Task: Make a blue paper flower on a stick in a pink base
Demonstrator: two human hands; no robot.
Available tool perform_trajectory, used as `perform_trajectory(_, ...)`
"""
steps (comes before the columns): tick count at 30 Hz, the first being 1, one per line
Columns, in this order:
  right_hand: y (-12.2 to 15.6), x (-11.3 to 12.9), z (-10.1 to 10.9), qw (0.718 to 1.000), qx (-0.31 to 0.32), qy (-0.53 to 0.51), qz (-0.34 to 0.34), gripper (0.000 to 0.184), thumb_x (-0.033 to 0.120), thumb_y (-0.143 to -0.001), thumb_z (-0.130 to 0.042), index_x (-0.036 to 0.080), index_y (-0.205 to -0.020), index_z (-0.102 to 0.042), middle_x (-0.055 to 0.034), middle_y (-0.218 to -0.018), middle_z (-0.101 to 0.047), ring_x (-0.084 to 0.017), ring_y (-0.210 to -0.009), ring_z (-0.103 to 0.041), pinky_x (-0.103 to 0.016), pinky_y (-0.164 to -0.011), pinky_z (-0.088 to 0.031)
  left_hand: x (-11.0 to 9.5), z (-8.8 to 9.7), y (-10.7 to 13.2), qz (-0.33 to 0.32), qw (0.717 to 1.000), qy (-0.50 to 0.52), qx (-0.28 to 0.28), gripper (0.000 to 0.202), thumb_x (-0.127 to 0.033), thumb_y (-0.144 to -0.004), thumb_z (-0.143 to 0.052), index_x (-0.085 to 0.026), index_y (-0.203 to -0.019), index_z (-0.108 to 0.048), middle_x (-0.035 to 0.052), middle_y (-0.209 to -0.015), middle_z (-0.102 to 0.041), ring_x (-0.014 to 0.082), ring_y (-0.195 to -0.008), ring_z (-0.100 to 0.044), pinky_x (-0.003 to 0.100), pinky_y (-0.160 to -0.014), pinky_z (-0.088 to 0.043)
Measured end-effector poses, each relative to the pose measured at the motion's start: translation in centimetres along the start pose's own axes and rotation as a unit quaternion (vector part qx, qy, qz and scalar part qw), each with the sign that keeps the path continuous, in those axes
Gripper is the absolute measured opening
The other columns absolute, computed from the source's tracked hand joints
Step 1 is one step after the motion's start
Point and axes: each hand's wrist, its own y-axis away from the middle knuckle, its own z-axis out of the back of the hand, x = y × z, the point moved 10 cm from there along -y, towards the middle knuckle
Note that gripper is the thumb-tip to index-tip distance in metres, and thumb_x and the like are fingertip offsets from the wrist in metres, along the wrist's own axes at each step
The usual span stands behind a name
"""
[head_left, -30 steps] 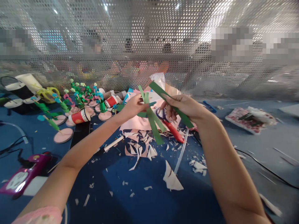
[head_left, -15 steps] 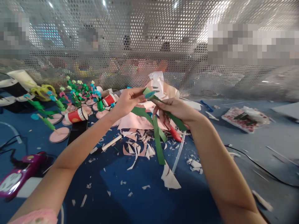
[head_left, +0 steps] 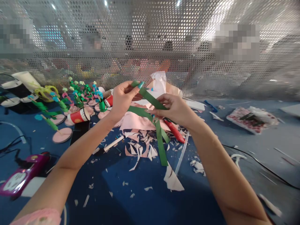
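Both my hands are raised over a blue table (head_left: 145, 203). My left hand (head_left: 123, 98) pinches the upper end of a green paper strip (head_left: 151, 99) between thumb and fingers. My right hand (head_left: 174, 109) is closed on that strip lower down, together with more green strips (head_left: 161, 143) that hang from it toward the table. Under the hands lie pink paper (head_left: 138, 120), red-handled scissors (head_left: 174, 131) and a scatter of pink and white scraps (head_left: 140, 150).
Several small paper flowers on pink discs (head_left: 62, 135) and a red paper cup on its side (head_left: 78, 116) crowd the left. A purple tool (head_left: 21, 176) and cables lie at front left. A black cable (head_left: 264, 167) crosses the right. A perforated metal screen (head_left: 150, 47) closes the back.
My left hand rose and shifted left with the end of one green strip, stretching it away from my right hand. The other strips dropped and now hang down from my right hand.
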Motion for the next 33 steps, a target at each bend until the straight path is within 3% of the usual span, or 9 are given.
perform_trajectory(5,0.3,0.1,-0.4,1.0,0.02,0.009,0.019,0.034,0.045,-0.07,-0.072,0.017,-0.08,-0.055,0.0029,-0.054,-0.056,-0.009,-0.043,-0.053,-0.021,-0.041,-0.046,0.0,-0.3,-0.4,-0.03,0.999,-0.021,0.039,0.04,-0.031,-0.084,-0.054,-0.024,-0.123,-0.051,0.002,-0.091,-0.069,0.0166,-0.088,-0.068,0.026,-0.072,-0.057)
perform_trajectory(13,0.6,0.6,-2.5,0.993,0.107,-0.037,-0.004,0.033,0.048,-0.077,-0.065,0.015,-0.082,-0.057,0.0009,-0.056,-0.059,-0.009,-0.042,-0.055,-0.021,-0.042,-0.048,-1.0,-1.3,-0.2,-0.083,0.992,-0.058,0.079,0.045,-0.041,-0.087,-0.049,-0.026,-0.129,-0.043,0.006,-0.114,-0.064,0.019,-0.102,-0.064,0.025,-0.076,-0.056)
perform_trajectory(17,0.1,-1.0,0.3,0.997,0.034,0.006,-0.074,0.028,0.042,-0.079,-0.065,0.016,-0.077,-0.056,-0.0021,-0.057,-0.061,-0.011,-0.04,-0.056,-0.022,-0.04,-0.047,-0.2,-1.0,-0.6,-0.097,0.989,-0.084,0.07,0.049,-0.04,-0.088,-0.048,-0.027,-0.133,-0.033,0.0083,-0.127,-0.056,0.0197,-0.106,-0.062,0.027,-0.08,-0.055)
perform_trajectory(19,-0.2,-2.8,2.4,0.99,-0.011,0.069,-0.122,0.028,0.04,-0.084,-0.059,0.015,-0.072,-0.054,-0.0045,-0.057,-0.062,-0.013,-0.041,-0.057,-0.024,-0.041,-0.047,0.2,-1.7,-0.3,-0.106,0.98,-0.14,0.097,0.052,-0.036,-0.088,-0.049,-0.027,-0.134,-0.028,0.0106,-0.135,-0.049,0.0195,-0.11,-0.06,0.029,-0.082,-0.054)
perform_trajectory(22,-0.9,-5.3,5.1,0.962,-0.059,0.21,-0.162,0.03,0.038,-0.087,-0.054,0.015,-0.067,-0.055,-0.0079,-0.061,-0.063,-0.017,-0.051,-0.061,-0.027,-0.049,-0.048,1.2,-4.6,1.2,-0.113,0.927,-0.288,0.213,0.057,-0.029,-0.083,-0.055,-0.02,-0.133,-0.028,0.0141,-0.138,-0.045,0.0222,-0.122,-0.051,0.033,-0.09,-0.051)
perform_trajectory(25,-1.7,-6.4,5.9,0.92,-0.06,0.353,-0.162,0.031,0.039,-0.086,-0.053,0.014,-0.068,-0.058,-0.0112,-0.068,-0.066,-0.023,-0.07,-0.065,-0.029,-0.061,-0.047,3.1,-7.9,4.1,-0.148,0.799,-0.465,0.351,0.059,-0.013,-0.08,-0.055,-0.013,-0.135,-0.031,0.0167,-0.14,-0.044,0.0265,-0.135,-0.036,0.04,-0.107,-0.038)
perform_trajectory(28,-2.1,-6.8,5.0,0.891,-0.016,0.428,-0.152,0.038,0.048,-0.085,-0.051,0.012,-0.081,-0.062,-0.015,-0.085,-0.067,-0.028,-0.086,-0.064,-0.031,-0.068,-0.046,4.6,-9.1,5.3,-0.186,0.707,-0.579,0.361,0.054,-0.004,-0.084,-0.041,-0.008,-0.136,-0.031,0.0205,-0.138,-0.046,0.0283,-0.138,-0.031,0.046,-0.109,-0.032)
perform_trajectory(30,-2.0,-6.4,4.2,0.886,0.01,0.443,-0.135,0.044,0.051,-0.081,-0.056,0.011,-0.097,-0.061,-0.0163,-0.103,-0.065,-0.029,-0.096,-0.061,-0.032,-0.072,-0.046,5.2,-9.7,5.5,-0.208,0.682,-0.604,0.355,0.048,-0.008,-0.088,-0.037,-0.008,-0.135,-0.035,0.0207,-0.134,-0.049,0.0267,-0.133,-0.038,0.045,-0.107,-0.034)
perform_trajectory(33,-1.8,-6.1,3.1,0.893,0.052,0.432,-0.113,0.054,0.048,-0.073,-0.067,0.012,-0.111,-0.057,-0.0143,-0.117,-0.061,-0.029,-0.103,-0.058,-0.032,-0.078,-0.046,5.8,-9.8,5.3,-0.22,0.675,-0.607,0.357,0.039,-0.018,-0.089,-0.042,-0.011,-0.127,-0.047,0.017,-0.12,-0.061,0.0249,-0.118,-0.053,0.041,-0.099,-0.041)
